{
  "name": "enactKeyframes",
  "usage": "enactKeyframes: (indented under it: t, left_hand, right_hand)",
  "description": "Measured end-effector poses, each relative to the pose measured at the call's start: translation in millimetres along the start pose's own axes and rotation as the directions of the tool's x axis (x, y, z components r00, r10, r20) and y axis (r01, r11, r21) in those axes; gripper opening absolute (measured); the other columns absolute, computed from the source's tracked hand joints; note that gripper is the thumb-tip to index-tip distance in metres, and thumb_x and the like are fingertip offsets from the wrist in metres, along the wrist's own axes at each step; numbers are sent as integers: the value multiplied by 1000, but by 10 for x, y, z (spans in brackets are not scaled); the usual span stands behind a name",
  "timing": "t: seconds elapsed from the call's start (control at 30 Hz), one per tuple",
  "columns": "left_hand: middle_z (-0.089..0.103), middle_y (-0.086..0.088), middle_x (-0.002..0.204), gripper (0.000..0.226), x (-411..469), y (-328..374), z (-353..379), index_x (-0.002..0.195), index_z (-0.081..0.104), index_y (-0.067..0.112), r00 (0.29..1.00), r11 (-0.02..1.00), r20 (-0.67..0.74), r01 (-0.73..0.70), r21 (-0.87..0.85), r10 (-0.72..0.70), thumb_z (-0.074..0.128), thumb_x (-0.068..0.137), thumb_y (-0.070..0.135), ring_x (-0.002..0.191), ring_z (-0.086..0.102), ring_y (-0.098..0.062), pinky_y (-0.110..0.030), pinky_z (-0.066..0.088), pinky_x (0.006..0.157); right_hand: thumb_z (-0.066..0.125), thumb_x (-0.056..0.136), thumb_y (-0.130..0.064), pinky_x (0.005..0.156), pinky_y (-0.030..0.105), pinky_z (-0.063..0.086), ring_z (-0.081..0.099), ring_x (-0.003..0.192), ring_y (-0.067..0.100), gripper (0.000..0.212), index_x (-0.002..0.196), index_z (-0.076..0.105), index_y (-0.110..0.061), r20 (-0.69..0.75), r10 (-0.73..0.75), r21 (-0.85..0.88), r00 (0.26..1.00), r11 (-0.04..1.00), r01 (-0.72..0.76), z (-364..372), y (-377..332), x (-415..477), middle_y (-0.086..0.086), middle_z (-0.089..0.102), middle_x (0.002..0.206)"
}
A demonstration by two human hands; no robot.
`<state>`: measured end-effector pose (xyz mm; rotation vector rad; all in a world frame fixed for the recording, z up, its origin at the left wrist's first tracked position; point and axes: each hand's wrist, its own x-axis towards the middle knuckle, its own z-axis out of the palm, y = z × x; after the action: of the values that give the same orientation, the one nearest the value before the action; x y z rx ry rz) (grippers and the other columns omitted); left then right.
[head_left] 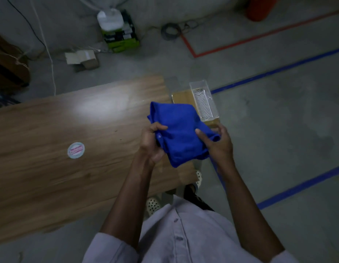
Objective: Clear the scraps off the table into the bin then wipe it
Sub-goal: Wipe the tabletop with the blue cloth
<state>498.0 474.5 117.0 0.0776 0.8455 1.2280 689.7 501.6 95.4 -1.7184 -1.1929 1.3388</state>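
Wiping stage, seemingly: blue cloth (181, 128) clasped in left hand (152, 147) and right hand (220, 145) over table (51, 177); next, laying it flat.

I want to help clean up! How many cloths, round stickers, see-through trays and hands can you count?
Blue cloth: 1
Round sticker: 1
Clear plastic tray: 1
Hands: 2, the left hand and the right hand, both gripping the cloth
Total: 5
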Motion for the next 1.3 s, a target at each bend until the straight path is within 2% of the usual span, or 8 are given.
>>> enactKeyframes:
  t: [0.07, 0.23, 0.33, 0.5, 0.7, 0.87, 1.03, 1.3]
  left_hand:
    - [72, -11, 118, 47, -218, 120, -44, 116, 67, 7, 999, 1000, 34, -3, 9, 2, 28, 90, 3, 104, 70, -32, -40, 59, 90]
    - [73, -9, 88, 39, -619, 229, -85, 97, 69, 3, 997, 969, 71, -54, 241, 38, 31, 85, 0, 79, 69, -24, -29, 60, 67]
    - [72, -10, 90, 34, -791, 271, -134, 103, 67, 0, 990, 952, 98, -120, 281, 96, 39, 83, 5, 81, 68, -21, -28, 58, 71]
    - [69, -18, 122, 42, -951, 381, -333, 132, 60, -2, 979, 907, 51, -202, 370, 197, 40, 107, 25, 106, 68, -27, -36, 57, 93]
    - [77, -6, 108, 29, -992, 580, -499, 118, 67, 10, 919, 846, -169, -240, 477, 356, 48, 107, 29, 95, 74, -21, -32, 59, 73]
    - [74, -8, 108, 27, -1027, 879, -729, 107, 65, 13, 818, 740, -267, -258, 621, 509, 51, 106, 35, 98, 70, -28, -43, 55, 83]
    - [77, 3, 102, 25, -1050, 884, -762, 107, 66, 19, 833, 791, -278, -272, 549, 479, 45, 108, 33, 96, 71, -19, -39, 54, 80]
    - [68, -5, 96, 27, -1123, 951, -1191, 100, 63, 16, 746, 733, -345, -272, 623, 570, 49, 107, 37, 89, 62, -29, -48, 51, 82]
  right_hand:
    - [78, 82, -52, 90, 24, 42, 47, 118, 12, 69, 141, 54, -26, -125, -307, -343, 943, 905, 250, 124, -77, -167, -5, 55, 128]
    - [62, 93, -55, 83, 31, 56, 64, 97, 5, 35, 108, 71, -25, 201, -412, -36, 889, 904, 427, 708, -532, -560, -8, 67, 105]
    - [69, 89, -55, 74, 36, 55, 64, 84, 9, 32, 86, 67, -23, 122, -468, -96, 875, 872, 479, 1021, -572, -650, -7, 66, 88]
    - [69, 92, -31, 75, 44, 60, 72, 84, 18, 15, 95, 73, -17, 123, -384, 107, 915, 922, 372, 1141, -508, -699, 0, 74, 90]
    - [66, 92, -25, 73, 38, 52, 67, 83, 16, 11, 88, 74, -20, 95, -195, 305, 976, 939, 158, 1025, -449, -606, 0, 74, 89]
    - [68, 93, -26, 80, 27, 50, 66, 94, 14, 23, 114, 75, -17, -100, -260, -45, 960, 965, 257, 756, -380, -407, -4, 71, 104]
    - [69, 93, -20, 79, 23, 47, 62, 86, 12, 28, 119, 72, -10, -159, -508, -367, 846, 826, 427, 714, -320, -364, 5, 71, 107]
    - [66, 93, -22, 90, 36, 50, 67, 100, 27, 27, 115, 72, -9, -309, -376, -393, 874, 887, 243, 470, -158, -100, 11, 72, 111]
